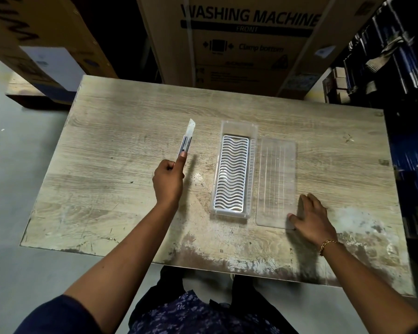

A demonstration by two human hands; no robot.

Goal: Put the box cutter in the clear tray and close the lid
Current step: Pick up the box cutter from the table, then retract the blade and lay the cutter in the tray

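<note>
A box cutter [187, 137] with its blade out points away from me, left of centre on the wooden table [106, 145]. My left hand [169, 180] grips its handle end, thumb along the body. The clear tray [234, 169], with a white wavy insert inside, lies lengthwise at mid-table, open. Its clear lid [275, 179] lies flat on the table right beside the tray. My right hand [311, 218] rests flat, fingers spread, on the lid's near right corner.
A large washing machine carton [246, 39] stands behind the table, another carton [41, 44] at the back left. Dark blue shelving [405, 92] runs along the right edge. Grey floor lies to the left.
</note>
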